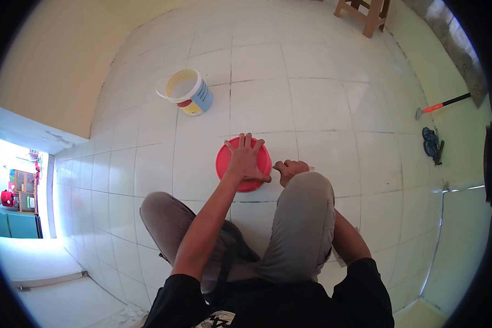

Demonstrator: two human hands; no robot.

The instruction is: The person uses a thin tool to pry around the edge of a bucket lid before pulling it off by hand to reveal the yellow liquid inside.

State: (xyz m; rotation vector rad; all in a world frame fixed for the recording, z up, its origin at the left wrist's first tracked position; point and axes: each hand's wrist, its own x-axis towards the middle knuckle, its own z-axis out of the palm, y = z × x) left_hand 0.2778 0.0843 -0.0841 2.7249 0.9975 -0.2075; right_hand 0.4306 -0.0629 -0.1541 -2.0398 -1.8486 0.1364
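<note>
A round red lid or container top (228, 164) lies on the tiled floor in front of my knees. My left hand (248, 159) rests on it from above, its fingers spread over the red surface. Just right of the red rim is my right hand (291, 170), its fingers curled together beside my right knee. A small pale bit shows past its right side, too small to make out. What lies under the red top is hidden.
A white bucket (201, 98) with a blue label stands ahead to the left. By the right wall are a hammer with an orange and black handle (434, 107) and a dark bundle (431, 143). A brown stool (373, 16) stands at the far right.
</note>
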